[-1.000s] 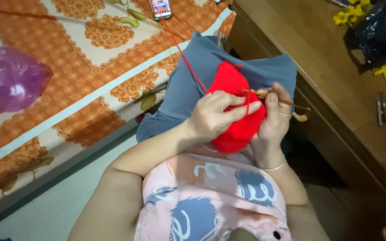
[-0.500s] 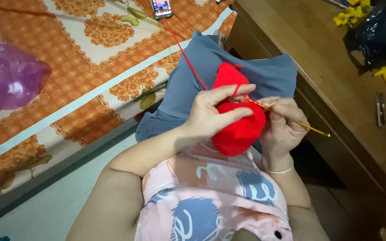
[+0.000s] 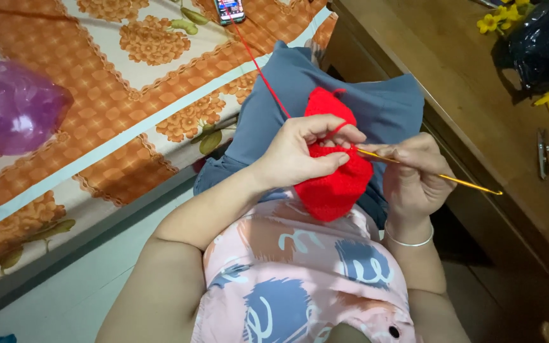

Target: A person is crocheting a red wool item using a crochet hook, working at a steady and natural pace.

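Observation:
A red crocheted piece [image 3: 335, 184] rests on my lap over blue-grey trousers [image 3: 376, 108]. My left hand [image 3: 303, 155] pinches its upper edge, with the red yarn looped over the forefinger. A golden crochet hook [image 3: 440, 176] is held in my right hand [image 3: 414, 178], its tip at the red piece beside the left fingers and its tail pointing right. The red yarn strand [image 3: 262, 70] runs from the work up across the bed. A silver bangle [image 3: 408, 241] circles the right wrist.
A bed with an orange flowered sheet [image 3: 128, 95] lies to the left, bearing a purple plastic bag [image 3: 14, 108] and a phone [image 3: 230, 9]. A wooden table [image 3: 478, 101] on the right holds yellow flowers [image 3: 500, 19], a dark bag [image 3: 548, 44] and a small metal tool [image 3: 543, 152].
The right hand has drawn the hook out to the right of the red piece. The left hand has shifted its grip on the upper edge.

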